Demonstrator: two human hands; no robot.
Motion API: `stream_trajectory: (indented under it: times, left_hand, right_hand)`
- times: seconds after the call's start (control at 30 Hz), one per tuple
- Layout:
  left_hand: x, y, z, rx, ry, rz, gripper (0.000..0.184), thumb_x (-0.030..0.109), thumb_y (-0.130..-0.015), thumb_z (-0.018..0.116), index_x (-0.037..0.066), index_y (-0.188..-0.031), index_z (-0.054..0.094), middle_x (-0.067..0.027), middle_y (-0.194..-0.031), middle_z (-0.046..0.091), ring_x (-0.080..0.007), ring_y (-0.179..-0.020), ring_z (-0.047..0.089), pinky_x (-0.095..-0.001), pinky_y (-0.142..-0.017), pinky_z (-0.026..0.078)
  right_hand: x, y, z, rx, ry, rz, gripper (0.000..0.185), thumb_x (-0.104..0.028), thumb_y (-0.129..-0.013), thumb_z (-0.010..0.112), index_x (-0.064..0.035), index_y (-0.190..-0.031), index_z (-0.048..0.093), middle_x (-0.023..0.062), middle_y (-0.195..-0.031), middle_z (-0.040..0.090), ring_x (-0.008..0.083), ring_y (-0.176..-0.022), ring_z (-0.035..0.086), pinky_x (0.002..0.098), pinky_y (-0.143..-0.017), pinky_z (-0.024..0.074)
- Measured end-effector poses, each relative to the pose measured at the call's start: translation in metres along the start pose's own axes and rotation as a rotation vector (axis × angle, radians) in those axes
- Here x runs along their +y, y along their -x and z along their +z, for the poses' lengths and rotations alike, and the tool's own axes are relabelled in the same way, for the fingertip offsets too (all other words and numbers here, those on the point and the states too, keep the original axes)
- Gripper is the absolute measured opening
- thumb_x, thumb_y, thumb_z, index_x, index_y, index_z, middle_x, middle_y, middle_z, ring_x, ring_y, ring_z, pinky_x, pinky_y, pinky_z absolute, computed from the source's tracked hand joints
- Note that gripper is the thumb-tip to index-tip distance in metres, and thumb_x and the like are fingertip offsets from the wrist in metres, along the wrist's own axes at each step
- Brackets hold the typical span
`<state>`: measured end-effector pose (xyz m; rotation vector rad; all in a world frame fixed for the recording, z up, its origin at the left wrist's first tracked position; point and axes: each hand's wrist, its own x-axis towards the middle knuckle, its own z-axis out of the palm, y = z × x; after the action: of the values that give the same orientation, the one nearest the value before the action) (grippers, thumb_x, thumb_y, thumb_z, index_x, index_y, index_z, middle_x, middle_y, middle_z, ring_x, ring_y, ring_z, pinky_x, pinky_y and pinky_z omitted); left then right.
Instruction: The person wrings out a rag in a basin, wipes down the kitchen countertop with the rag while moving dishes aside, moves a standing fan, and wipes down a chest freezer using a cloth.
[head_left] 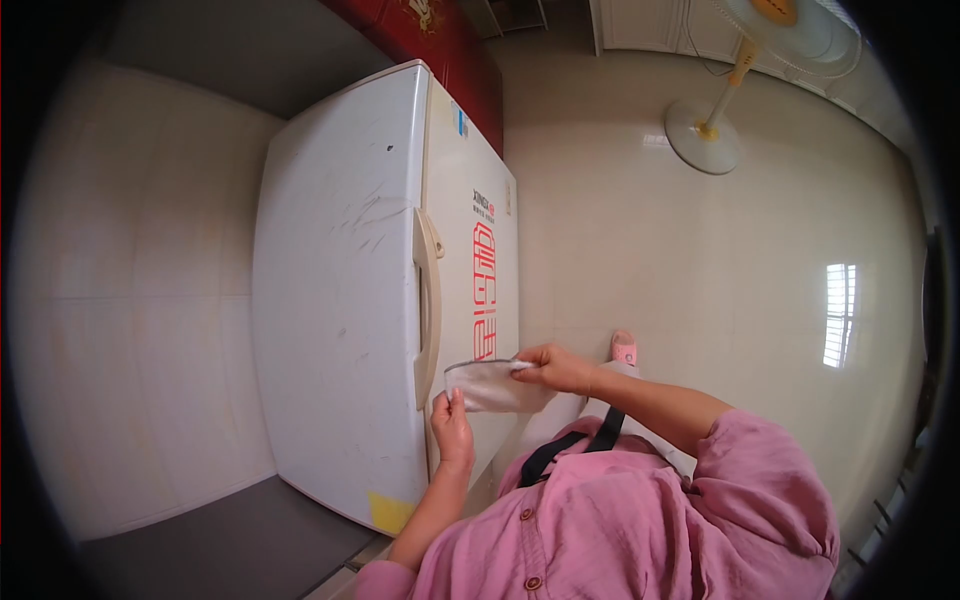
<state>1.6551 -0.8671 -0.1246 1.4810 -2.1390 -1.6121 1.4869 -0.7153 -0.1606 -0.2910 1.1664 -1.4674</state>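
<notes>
Between my two hands a white cloth (pixel 498 388) with a dark edge is stretched out. My left hand (pixel 453 428) pinches its left end, thumb up, close to the handle of a white chest freezer (pixel 330 290). At the cloth's upper right corner, my right hand (pixel 553 368) has its fingers closed on the fabric. The freezer's lid is down, and scuff marks show on its top. Its beige handle (pixel 430 300) runs along the front edge, just beyond my left hand. Red lettering (pixel 484 290) marks the front panel behind the cloth.
A standing fan (pixel 706 135) is on the tiled floor (pixel 610 220) at the upper right. A dark red cabinet (pixel 455 70) adjoins the freezer's far end. A yellow sticker (pixel 390 512) is on the freezer's near corner. My foot in a pink slipper (pixel 624 348) shows below.
</notes>
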Motion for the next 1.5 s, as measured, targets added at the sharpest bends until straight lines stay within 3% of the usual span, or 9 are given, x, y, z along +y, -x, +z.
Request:
stream_trajectory:
  times: [0.07,0.13,0.17,0.23,0.57,0.77,0.87,1.27,1.5]
  left_hand:
    - [0.003,0.016,0.021,0.255,0.180,-0.043,0.035,0.036,-0.095,0.042,0.006,-0.108,0.056,-0.0056,-0.101,0.058,-0.0117,-0.088,0.053,-0.0221,-0.073,0.039]
    - [0.021,0.037,0.043,0.448,0.589,-0.286,0.051,0.049,-0.092,0.038,0.008,-0.120,0.047,-0.0111,-0.118,0.050,-0.0199,-0.104,0.048,-0.0329,-0.086,0.038]
    - [-0.086,0.018,0.032,-0.235,1.105,-0.250,0.052,0.047,-0.090,0.039,0.009,-0.125,0.044,-0.0111,-0.124,0.046,-0.0257,-0.114,0.044,-0.0417,-0.094,0.035]
    - [-0.059,0.026,0.058,-0.478,1.206,-0.564,0.052,0.047,-0.090,0.038,0.008,-0.125,0.044,-0.0115,-0.123,0.047,-0.0265,-0.113,0.044,-0.0418,-0.095,0.035]
    - [-0.042,0.041,0.027,-0.071,1.245,-0.259,0.051,0.045,-0.090,0.037,0.005,-0.121,0.046,-0.0134,-0.120,0.049,-0.0305,-0.110,0.048,-0.0426,-0.096,0.038]
    - [-0.036,0.018,-0.011,0.088,1.359,-0.111,0.047,0.041,-0.090,0.036,0.004,-0.118,0.048,-0.0141,-0.119,0.051,-0.0310,-0.110,0.049,-0.0423,-0.095,0.040]
    - [-0.008,-0.005,-0.012,0.176,1.193,-0.283,0.045,0.038,-0.090,0.037,0.006,-0.120,0.047,-0.0128,-0.117,0.052,-0.0300,-0.106,0.051,-0.0438,-0.090,0.044]
    - [0.019,-0.045,-0.011,0.057,1.234,-0.349,0.043,0.032,-0.093,0.037,0.004,-0.126,0.043,-0.0139,-0.130,0.044,-0.0314,-0.117,0.044,-0.0455,-0.099,0.037]
    - [0.053,-0.077,0.018,-0.132,1.135,-0.489,0.045,0.033,-0.093,0.036,-0.002,-0.120,0.046,-0.0159,-0.118,0.052,-0.0297,-0.106,0.053,-0.0414,-0.089,0.047]
  right_hand:
    - [-0.028,0.016,0.022,-0.094,0.567,-0.184,0.028,-0.023,-0.084,0.060,-0.0050,-0.105,0.061,0.0087,-0.082,0.065,0.0166,-0.073,0.061,0.0297,-0.067,0.0470]
    - [-0.032,0.027,0.046,-0.250,0.864,-0.425,0.032,-0.025,-0.082,0.058,-0.0098,-0.111,0.057,0.0162,-0.087,0.063,0.0365,-0.074,0.060,0.0404,-0.063,0.0476]
    - [-0.023,0.028,0.057,-0.323,0.981,-0.543,0.031,-0.029,-0.081,0.056,-0.0147,-0.108,0.057,0.0126,-0.078,0.063,0.0329,-0.071,0.061,0.0423,-0.060,0.0475]
    - [-0.014,0.033,0.073,-0.560,1.279,-0.502,0.035,-0.028,-0.082,0.053,-0.0139,-0.114,0.054,0.0137,-0.085,0.062,0.0332,-0.070,0.063,0.0417,-0.059,0.0493]
    - [-0.032,0.038,0.091,-0.646,1.263,-0.662,0.048,-0.040,-0.084,0.054,-0.0110,-0.121,0.048,0.0117,-0.093,0.055,0.0296,-0.085,0.059,0.0405,-0.067,0.0496]
    - [-0.020,0.017,0.111,-0.455,1.255,-0.680,0.042,-0.023,-0.079,0.059,-0.0068,-0.117,0.049,0.0123,-0.093,0.054,0.0290,-0.087,0.058,0.0399,-0.069,0.0495]
    - [-0.015,0.006,0.111,-0.326,1.166,-0.692,0.044,-0.015,-0.075,0.062,-0.0046,-0.115,0.049,0.0133,-0.094,0.054,0.0306,-0.086,0.058,0.0393,-0.072,0.0489]
    - [0.000,-0.004,0.074,-0.240,0.924,-0.463,0.048,-0.007,-0.077,0.059,-0.0093,-0.122,0.042,0.0180,-0.098,0.052,0.0380,-0.087,0.056,0.0424,-0.075,0.0455]
    - [-0.005,-0.016,0.068,0.000,0.714,-0.379,0.043,-0.007,-0.077,0.059,-0.0087,-0.118,0.045,0.0200,-0.105,0.053,0.0380,-0.093,0.056,0.0427,-0.075,0.0455]
